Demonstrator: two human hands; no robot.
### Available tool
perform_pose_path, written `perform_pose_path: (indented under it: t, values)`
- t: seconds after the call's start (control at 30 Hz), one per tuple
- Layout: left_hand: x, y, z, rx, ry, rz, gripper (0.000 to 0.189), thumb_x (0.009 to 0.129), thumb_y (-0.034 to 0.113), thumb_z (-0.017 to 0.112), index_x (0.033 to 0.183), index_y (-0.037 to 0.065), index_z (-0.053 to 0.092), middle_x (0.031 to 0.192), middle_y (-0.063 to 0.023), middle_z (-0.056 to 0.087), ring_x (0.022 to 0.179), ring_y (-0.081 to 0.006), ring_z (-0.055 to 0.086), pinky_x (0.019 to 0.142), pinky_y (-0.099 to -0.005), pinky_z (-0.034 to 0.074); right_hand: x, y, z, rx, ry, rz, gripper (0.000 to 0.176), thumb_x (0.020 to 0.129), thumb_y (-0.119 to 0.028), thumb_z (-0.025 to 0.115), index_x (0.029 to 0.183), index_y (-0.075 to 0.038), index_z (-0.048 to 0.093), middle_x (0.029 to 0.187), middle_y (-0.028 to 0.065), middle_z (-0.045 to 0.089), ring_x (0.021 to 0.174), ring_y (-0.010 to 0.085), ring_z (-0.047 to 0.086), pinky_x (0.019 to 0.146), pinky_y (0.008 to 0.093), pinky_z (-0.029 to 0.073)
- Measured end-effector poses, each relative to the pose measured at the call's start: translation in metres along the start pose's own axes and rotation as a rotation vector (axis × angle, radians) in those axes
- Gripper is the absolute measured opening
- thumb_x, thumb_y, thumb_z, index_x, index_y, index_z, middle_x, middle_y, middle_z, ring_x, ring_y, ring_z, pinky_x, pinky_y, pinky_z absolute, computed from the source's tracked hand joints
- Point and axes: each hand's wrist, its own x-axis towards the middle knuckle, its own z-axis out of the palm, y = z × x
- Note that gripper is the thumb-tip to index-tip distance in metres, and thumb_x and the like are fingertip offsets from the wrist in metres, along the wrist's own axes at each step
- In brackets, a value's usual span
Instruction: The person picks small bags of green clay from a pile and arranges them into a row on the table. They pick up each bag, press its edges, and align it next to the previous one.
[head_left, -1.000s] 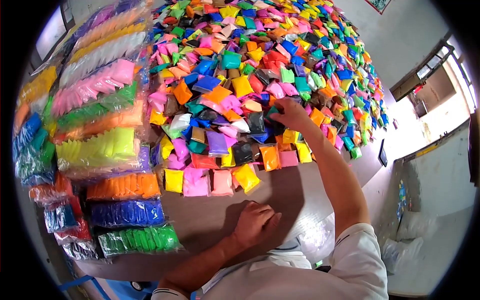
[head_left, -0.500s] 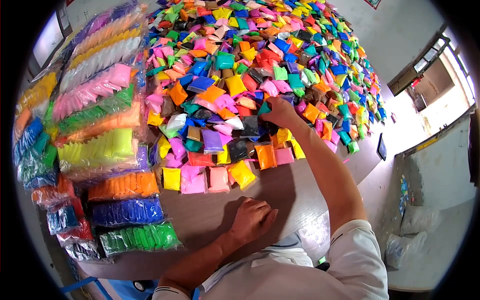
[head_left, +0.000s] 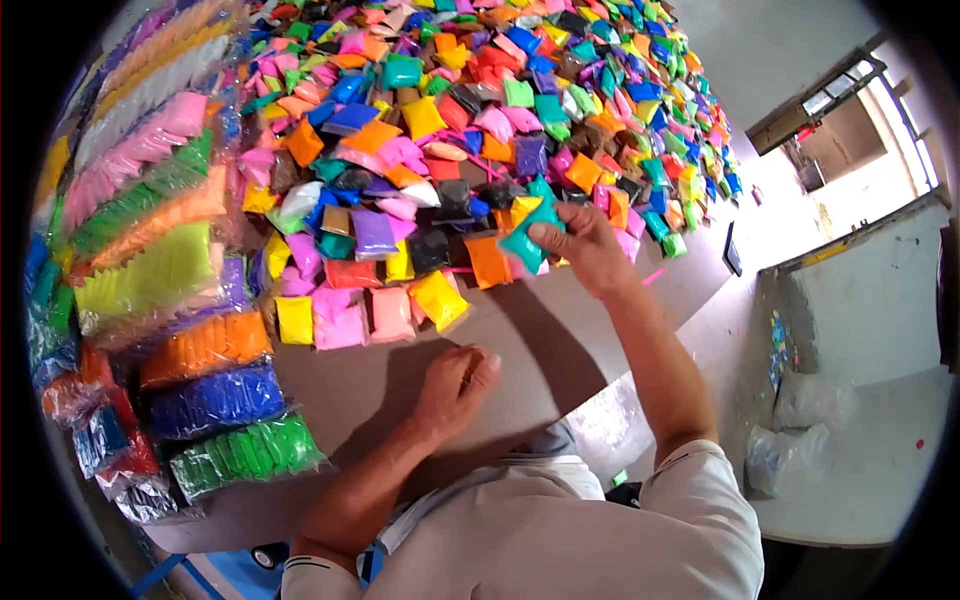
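Note:
My right hand (head_left: 590, 250) pinches a teal packet (head_left: 533, 228) between thumb and fingers, raised over the near edge of a big heap of small coloured packets (head_left: 500, 90). My left hand (head_left: 455, 388) rests as a loose fist on the table (head_left: 520, 370), with nothing showing in it. In front of that fist lie a yellow packet (head_left: 438, 300), a salmon-pink packet (head_left: 392, 314), a pink packet (head_left: 338, 318) and another yellow one (head_left: 295, 320). An orange packet (head_left: 488, 262) lies beside the teal one.
On the left, clear bags of same-coloured packets are stacked in rows, among them a green bag (head_left: 245, 455), a blue bag (head_left: 217, 402) and an orange bag (head_left: 206, 350). A dark flat object (head_left: 733, 250) is at the table's right edge. Clear plastic bags (head_left: 785, 455) lie at the right.
My right hand has drawn back from the heap and now holds up the teal packet. My left hand is still a fist on the table. The view has shifted slightly.

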Motion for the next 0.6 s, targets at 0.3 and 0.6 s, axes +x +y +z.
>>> perform_pose_path:
  t: [0.3, 0.6]
  values:
    - [0.002, 0.023, -0.009, 0.107, -0.116, 0.003, 0.035, 0.097, 0.036, 0.059, 0.088, 0.002, 0.061, 0.076, -0.0109, 0.057, 0.07, -0.0237, 0.055, 0.068, -0.0358, 0.044, -0.074, 0.006, 0.035, -0.112, -0.388, 0.167, 0.017, 0.088, -0.014, 0.076, 0.098, -0.002, 0.07, 0.084, -0.0022, 0.064, 0.084, 0.0079, 0.061, 0.074, 0.0242, 0.05]
    - [0.004, 0.018, -0.008, 0.252, -0.154, 0.126, 0.038, 0.099, 0.038, 0.052, 0.09, 0.002, 0.062, 0.087, -0.0162, 0.064, 0.083, -0.0371, 0.061, 0.08, -0.0432, 0.044, -0.101, 0.037, 0.069, 0.406, -0.005, 0.27, 0.025, 0.091, -0.018, 0.074, 0.108, -0.001, 0.069, 0.088, -0.0014, 0.066, 0.08, 0.0062, 0.057, 0.072, 0.0224, 0.049]
